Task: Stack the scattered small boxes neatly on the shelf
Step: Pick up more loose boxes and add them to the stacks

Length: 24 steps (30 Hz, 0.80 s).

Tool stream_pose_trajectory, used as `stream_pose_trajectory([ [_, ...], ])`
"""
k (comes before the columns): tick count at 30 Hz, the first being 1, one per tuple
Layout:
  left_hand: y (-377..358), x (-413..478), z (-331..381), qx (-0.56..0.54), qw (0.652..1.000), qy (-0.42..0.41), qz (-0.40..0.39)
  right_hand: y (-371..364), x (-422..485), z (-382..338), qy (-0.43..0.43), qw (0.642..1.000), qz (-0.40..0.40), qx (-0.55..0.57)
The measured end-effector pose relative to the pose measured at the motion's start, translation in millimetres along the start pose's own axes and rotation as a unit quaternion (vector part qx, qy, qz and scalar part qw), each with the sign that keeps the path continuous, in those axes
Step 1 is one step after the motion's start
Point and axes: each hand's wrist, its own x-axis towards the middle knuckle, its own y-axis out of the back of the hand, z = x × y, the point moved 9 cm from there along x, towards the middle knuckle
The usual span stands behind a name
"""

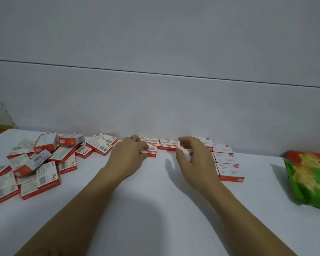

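Mostly undone: on the shelf (155, 191) a big heap (44, 163) of boxes waits at left, a short row (227, 163) lies neat at right, and mid-far the left hand (127, 154) has its fingers pinching a box (151, 152) while the right hand (194, 156) hovers, fingers apart, empty.

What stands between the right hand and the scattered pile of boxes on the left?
The left hand, gripping a box, lies with its arm across the path from the right hand to the scattered pile. The right hand would probably have to cross over that arm. Nothing else visible intervenes.
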Motion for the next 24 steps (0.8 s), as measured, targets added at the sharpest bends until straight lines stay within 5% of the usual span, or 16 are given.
stream_pose_trajectory([
  [16, -5.4, -0.3, 8.1, 0.015, 1.000, -0.008, -0.013, -4.2, 0.0, 2.8, -0.016, 0.999, -0.017, -0.032],
  [24, 21.0, -18.2, 12.6, 0.063, 0.998, -0.007, -0.014, -21.2, 12.0, -21.6, 0.051, 0.992, -0.084, -0.078],
])
